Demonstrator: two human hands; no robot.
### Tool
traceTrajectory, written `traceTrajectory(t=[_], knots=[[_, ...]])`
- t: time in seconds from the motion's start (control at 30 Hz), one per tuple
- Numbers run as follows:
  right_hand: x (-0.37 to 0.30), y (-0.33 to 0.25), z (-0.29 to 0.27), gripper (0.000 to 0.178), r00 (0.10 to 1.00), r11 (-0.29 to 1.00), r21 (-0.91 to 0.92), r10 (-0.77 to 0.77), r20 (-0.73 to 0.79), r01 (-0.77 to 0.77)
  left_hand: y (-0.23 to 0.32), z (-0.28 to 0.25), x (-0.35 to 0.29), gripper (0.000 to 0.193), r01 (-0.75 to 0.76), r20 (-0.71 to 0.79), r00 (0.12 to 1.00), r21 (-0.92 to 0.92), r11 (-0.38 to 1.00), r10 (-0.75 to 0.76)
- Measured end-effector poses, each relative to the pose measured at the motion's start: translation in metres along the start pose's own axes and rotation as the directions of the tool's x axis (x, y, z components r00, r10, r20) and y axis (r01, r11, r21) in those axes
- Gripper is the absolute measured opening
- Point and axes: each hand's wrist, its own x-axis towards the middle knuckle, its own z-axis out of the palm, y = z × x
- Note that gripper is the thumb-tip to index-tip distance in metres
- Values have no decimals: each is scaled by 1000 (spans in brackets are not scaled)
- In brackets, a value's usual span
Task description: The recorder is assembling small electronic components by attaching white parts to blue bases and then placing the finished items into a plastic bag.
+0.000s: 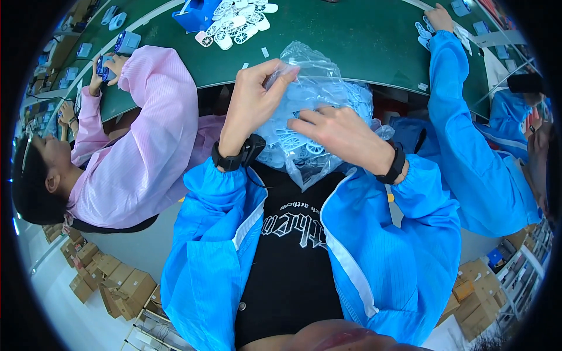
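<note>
A clear plastic bag (328, 93) full of small white wheel-like plastic parts rests against my chest at the near edge of the green table (363, 41). My left hand (253, 96) pinches the bag's top edge between thumb and fingers. My right hand (339, 136) lies flat on the bag's front, fingers spread and pressing it. Both wrists wear black bands below blue coat sleeves.
A pile of white wheel parts (237, 22) and a blue box (196, 13) lie on the table ahead. A person in a pink coat (146, 140) works at my left, a person in a blue coat (468, 134) at my right. Cardboard boxes (111, 281) stand on the floor.
</note>
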Motion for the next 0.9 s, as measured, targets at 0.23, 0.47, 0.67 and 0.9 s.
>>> traceTrajectory(t=[0.23, 0.47, 0.67, 0.9], knots=[[-4, 5, -27, 56, 1000, 988, 151, -3, -8, 4, -14, 0, 4, 30, -17, -13, 1000, 17, 1000, 17], [-1, 41, -22, 43, 999, 877, 481, -12, 40, -9, -18, 5, 9, 34, 8, 3, 1000, -13, 1000, -8], [5, 62, -36, 41, 996, 734, 677, -4, 93, -60, -25, 5, 10, 34, 45, 10, 999, -46, 998, -45], [2, 72, -49, 47, 992, 622, 773, 64, 109, -125, -24, 3, 8, 32, 111, 60, 992, -32, 993, -108]])
